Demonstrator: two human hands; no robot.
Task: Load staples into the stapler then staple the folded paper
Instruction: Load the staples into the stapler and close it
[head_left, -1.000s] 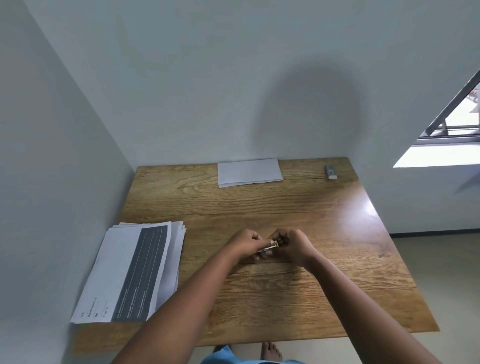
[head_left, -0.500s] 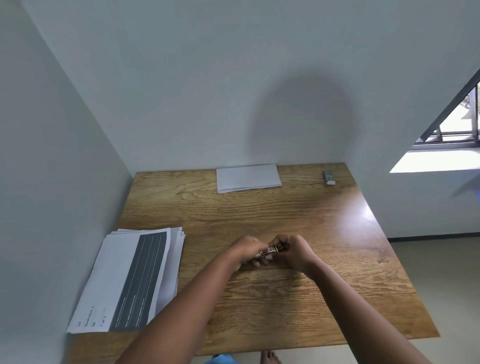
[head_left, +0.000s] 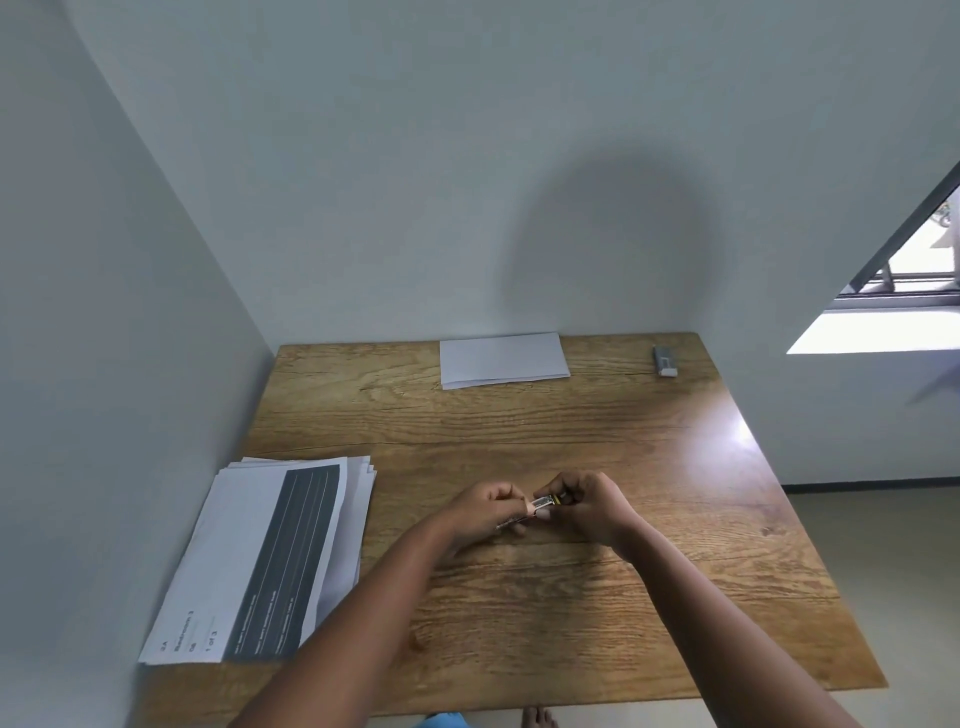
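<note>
both hands pinch the small stapler (head_left: 545, 502) between them: left hand (head_left: 485, 508) beside right hand (head_left: 589, 503).

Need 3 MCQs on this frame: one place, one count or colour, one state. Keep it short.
1. Where does the folded paper lie?
A. far edge of the table, by the wall
B. on the printed stack
C. on the floor

2. How many hands touch the stapler?
A. none
B. one
C. two

3. What state is the folded paper in?
A. held in the air
B. flat on the table, untouched
C. crumpled

Answers:
1 A: it sits at the table's far edge, apart from the printed stack.
2 C: the left hand and right hand both grip it, fingers closed.
3 B: it lies flat, with both hands away from it.
</note>
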